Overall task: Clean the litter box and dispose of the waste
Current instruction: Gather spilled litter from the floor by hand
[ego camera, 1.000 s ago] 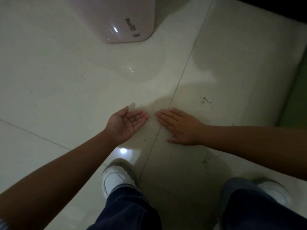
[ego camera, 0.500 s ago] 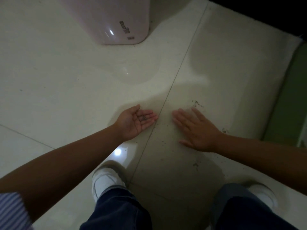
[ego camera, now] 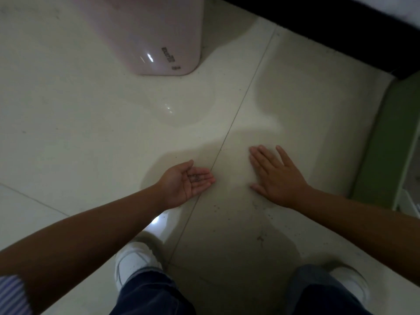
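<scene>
Left hand: palm up, fingers loosely cupped, holding litter grains. Right hand: fingers straight, spread, flat on floor. Scattered grains near right wrist. Pink bin farther ahead.

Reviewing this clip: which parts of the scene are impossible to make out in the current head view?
- Pink container: cut off by the top edge; its printed label is too small to read.
- Floor under the right hand: covered by the flat palm.
- Grains in the left hand: too small and dim to identify.
- Green object: cut off by the right edge.
- Shoes: blurred, partly hidden by trouser legs.
</scene>
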Action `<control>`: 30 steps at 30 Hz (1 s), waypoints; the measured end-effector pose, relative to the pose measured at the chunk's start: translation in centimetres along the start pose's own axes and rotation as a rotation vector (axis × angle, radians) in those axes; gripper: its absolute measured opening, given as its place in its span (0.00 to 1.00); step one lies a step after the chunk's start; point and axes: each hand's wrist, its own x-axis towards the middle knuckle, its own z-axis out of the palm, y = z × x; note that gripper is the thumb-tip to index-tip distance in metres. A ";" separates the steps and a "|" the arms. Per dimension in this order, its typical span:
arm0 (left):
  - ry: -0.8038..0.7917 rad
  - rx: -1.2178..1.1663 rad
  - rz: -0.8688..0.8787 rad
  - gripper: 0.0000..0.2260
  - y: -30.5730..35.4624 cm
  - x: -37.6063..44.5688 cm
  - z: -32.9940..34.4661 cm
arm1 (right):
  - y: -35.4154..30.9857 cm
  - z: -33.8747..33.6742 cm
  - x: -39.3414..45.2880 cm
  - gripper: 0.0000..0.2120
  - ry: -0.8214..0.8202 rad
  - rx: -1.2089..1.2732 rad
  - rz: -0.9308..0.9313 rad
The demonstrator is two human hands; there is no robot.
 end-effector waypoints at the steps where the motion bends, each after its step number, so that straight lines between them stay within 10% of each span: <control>1: -0.001 0.002 -0.003 0.27 0.0 0.1 0.2 | 0.4 0.1 -0.3 0.40 -0.002 -0.006 0.028; 12: -0.041 0.075 -0.045 0.21 -0.1 1.6 2.8 | 2.5 -0.6 -1.3 0.20 0.438 0.164 0.092; 24: -0.077 0.110 -0.075 0.21 -0.5 2.7 5.2 | 3.2 -0.7 2.1 0.03 0.313 0.218 0.146; 30: -0.094 0.095 -0.063 0.21 -0.5 2.8 5.0 | 3.1 -2.0 2.9 0.17 0.114 0.130 0.098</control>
